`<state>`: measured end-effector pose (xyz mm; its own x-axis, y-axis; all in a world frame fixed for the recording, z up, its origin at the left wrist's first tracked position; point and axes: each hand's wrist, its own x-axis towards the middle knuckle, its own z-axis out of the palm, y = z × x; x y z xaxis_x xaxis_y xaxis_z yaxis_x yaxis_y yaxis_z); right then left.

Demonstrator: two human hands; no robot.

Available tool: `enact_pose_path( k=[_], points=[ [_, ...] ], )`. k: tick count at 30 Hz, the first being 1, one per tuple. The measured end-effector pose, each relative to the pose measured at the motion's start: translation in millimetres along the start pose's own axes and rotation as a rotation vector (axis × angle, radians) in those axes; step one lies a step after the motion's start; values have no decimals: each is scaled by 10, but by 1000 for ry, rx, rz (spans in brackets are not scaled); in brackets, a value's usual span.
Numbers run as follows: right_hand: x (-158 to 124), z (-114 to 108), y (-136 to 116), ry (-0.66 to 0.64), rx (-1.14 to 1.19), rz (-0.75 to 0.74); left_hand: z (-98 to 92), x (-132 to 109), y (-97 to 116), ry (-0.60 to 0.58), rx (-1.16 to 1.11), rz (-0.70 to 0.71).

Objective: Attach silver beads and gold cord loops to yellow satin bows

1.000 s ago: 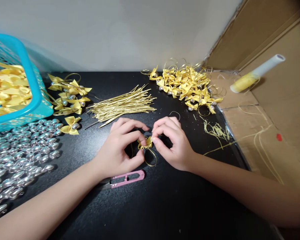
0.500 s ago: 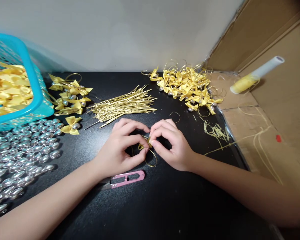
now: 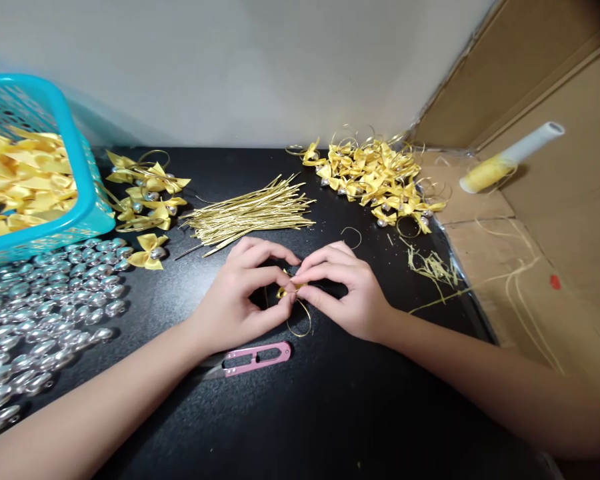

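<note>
My left hand (image 3: 247, 290) and my right hand (image 3: 347, 287) meet above the black table, thumbs and fingertips pinched on a small yellow ribbon bow (image 3: 282, 292). Most of the bow is hidden by the fingers. A loop of gold cord (image 3: 300, 328) hangs from it toward me. Just below my left hand lie pink thread snips (image 3: 258, 359), their blades partly under the wrist. Beyond the hands rests a bundle of cut gold cords (image 3: 253, 210).
At left stands a blue basket (image 3: 83, 180) of yellow bows, with many silver beads (image 3: 45, 333) before it. Finished-looking bows with beads (image 3: 375, 173) are heaped at back right; several more (image 3: 150, 190) lie by the basket. Thread scraps (image 3: 433, 265) and a thread spool (image 3: 513, 157) are at right.
My right fingers have shifted slightly left and closer to my left fingertips over the bow. The cord loop has swung a little. The whole view has shifted slightly.
</note>
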<state>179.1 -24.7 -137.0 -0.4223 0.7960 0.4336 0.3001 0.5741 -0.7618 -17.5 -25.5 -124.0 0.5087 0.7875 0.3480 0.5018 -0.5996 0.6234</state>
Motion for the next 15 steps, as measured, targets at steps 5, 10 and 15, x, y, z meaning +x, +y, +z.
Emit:
enact_pose_path(
  k=[5,10,15],
  points=[
    [-32,2,-45,9,-138,60,8,-4,13,17,9,-5],
    [-49,1,-111,-105,-357,96,11,-9,6,19,6,-7],
    [-53,9,-74,-201,-403,40,12,-12,10,17,20,-8]
  ],
)
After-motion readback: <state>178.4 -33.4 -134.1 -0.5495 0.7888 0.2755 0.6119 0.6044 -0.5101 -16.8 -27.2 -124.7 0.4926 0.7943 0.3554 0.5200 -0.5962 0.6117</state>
